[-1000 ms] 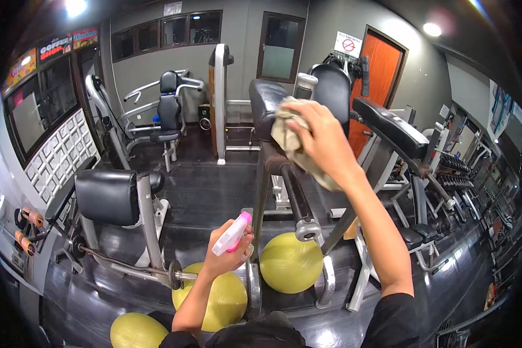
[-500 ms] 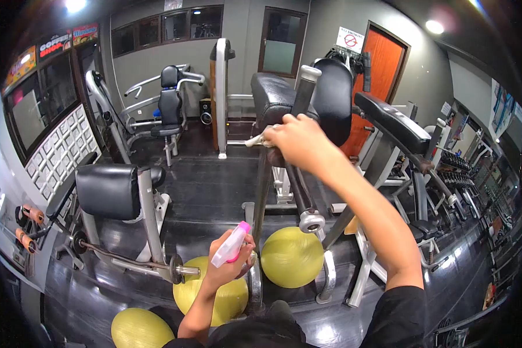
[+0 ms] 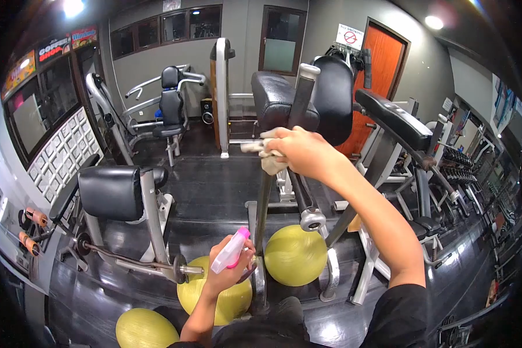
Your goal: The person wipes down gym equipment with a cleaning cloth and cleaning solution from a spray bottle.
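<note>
My left hand (image 3: 229,264) is wrapped round a spray bottle (image 3: 231,253) with a pink and clear head, low in the middle of the view. Its lower part is hidden by my fingers. My right hand (image 3: 298,148) grips a pale cloth (image 3: 272,162) against the frame of a gym machine, just below its black padded cushion (image 3: 275,98). Beside this hand rises a dark handle with a silver end (image 3: 310,72). Another handle with a silver end (image 3: 312,219) points down below my wrist.
Yellow exercise balls (image 3: 296,255) lie on the dark floor (image 3: 197,191). At left stands a padded bench (image 3: 110,193) with a curved barbell (image 3: 122,258). Another black pad (image 3: 394,119) is at right, and a seated machine (image 3: 171,107) is at the back.
My right hand has shifted slightly down with the cloth, and more of the cloth now hangs below my fingers. My left hand still holds the bottle in nearly the same place.
</note>
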Demonstrator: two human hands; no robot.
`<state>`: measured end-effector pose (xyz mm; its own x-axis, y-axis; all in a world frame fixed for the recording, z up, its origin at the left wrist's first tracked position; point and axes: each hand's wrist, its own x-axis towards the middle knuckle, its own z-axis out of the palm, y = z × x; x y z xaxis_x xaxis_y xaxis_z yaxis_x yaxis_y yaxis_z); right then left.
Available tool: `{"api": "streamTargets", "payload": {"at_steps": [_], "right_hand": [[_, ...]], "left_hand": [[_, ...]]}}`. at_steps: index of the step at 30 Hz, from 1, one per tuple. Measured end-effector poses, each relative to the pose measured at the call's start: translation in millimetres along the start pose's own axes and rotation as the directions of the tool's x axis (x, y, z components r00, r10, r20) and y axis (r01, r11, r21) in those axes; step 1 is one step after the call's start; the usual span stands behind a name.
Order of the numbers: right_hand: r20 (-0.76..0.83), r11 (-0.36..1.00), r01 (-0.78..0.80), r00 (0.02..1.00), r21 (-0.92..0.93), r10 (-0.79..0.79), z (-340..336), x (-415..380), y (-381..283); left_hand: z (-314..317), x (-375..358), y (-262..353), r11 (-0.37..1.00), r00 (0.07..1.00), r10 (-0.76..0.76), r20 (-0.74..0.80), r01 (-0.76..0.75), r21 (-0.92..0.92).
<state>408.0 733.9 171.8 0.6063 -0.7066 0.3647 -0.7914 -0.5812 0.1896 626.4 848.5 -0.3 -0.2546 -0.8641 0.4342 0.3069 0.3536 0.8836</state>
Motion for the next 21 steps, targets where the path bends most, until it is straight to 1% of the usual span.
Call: {"api": "streamTargets", "payload": {"at_steps": [2, 4, 5, 6, 7, 8, 9, 10, 11, 12, 14, 15, 16, 17, 18, 20, 21], "right_hand": [[0.158, 0.993, -0.119, 0.980, 0.000, 0.118, -20, -17, -5], [0.292, 0.934, -0.355, 0.892, -0.023, 0.346, -42, -29, -11], [0.324, 0.910, -0.412, 0.854, -0.053, 0.406, -50, -33, -5], [0.323, 0.874, -0.483, 0.821, -0.046, 0.471, -66, -35, -6], [0.167, 0.891, -0.450, 0.884, 0.053, 0.436, -66, -39, 4], [0.000, 0.905, -0.400, 0.915, 0.145, 0.404, -65, -43, 11], [-0.196, 0.919, -0.333, 0.907, 0.212, 0.373, -64, -42, 9], [-0.387, 0.931, -0.253, 0.857, 0.262, 0.341, -63, -39, 4], [-0.539, 0.944, -0.055, 0.810, 0.326, 0.233, -52, -35, 6], [-0.580, 0.955, 0.064, 0.806, 0.289, 0.121, -43, -30, 8], [-0.519, 0.944, 0.090, 0.850, 0.318, 0.094, -15, -27, 4], [-0.390, 0.935, 0.061, 0.917, 0.350, 0.086, 10, -32, 12], [-0.254, 0.925, 0.028, 0.964, 0.378, 0.074, 17, -32, 4], [-0.222, 0.934, 0.054, 0.975, 0.353, 0.028, 14, -39, 1], [-0.224, 0.934, 0.055, 0.974, 0.353, 0.027, 3, -44, -5], [-0.075, 0.906, -0.078, 0.990, 0.415, 0.119, -12, -55, -12], [-0.063, 0.900, -0.118, 0.985, 0.420, 0.158, -16, -61, -15]], "left_hand": [[-1, -2, 0, 1.000, 1.000, -0.002, -0.007, 0.002, 0.005], [-2, -4, 0, 0.999, 0.999, -0.018, -0.029, 0.017, -0.043], [-2, -5, -2, 0.999, 0.999, -0.019, -0.031, 0.017, -0.045], [-3, -6, -6, 0.999, 0.999, -0.020, -0.029, 0.019, -0.042], [-3, -6, -8, 0.999, 0.999, -0.025, -0.025, 0.024, -0.038], [-2, -7, -9, 0.999, 0.999, -0.030, -0.021, 0.029, -0.039], [-1, -8, -9, 1.000, 1.000, -0.018, -0.023, 0.018, -0.023], [0, -8, -10, 1.000, 1.000, -0.007, -0.025, 0.006, -0.007], [1, -8, -9, 1.000, 1.000, -0.010, -0.021, 0.010, -0.008], [3, -8, -7, 0.999, 1.000, -0.021, -0.015, 0.021, -0.034], [6, -9, -6, 0.998, 0.999, -0.034, -0.007, 0.033, -0.059], [6, -10, -6, 0.997, 0.999, -0.037, -0.011, 0.036, -0.063], [6, -11, -6, 0.997, 0.999, -0.039, -0.016, 0.038, -0.066], [4, -13, -7, 0.997, 0.999, -0.038, -0.016, 0.037, -0.063], [2, -15, -9, 0.997, 0.999, -0.036, -0.012, 0.036, -0.062], [1, -16, -9, 0.998, 0.999, -0.033, -0.015, 0.032, -0.060], [0, -17, -7, 0.997, 0.999, -0.046, -0.019, 0.044, -0.067]]}}
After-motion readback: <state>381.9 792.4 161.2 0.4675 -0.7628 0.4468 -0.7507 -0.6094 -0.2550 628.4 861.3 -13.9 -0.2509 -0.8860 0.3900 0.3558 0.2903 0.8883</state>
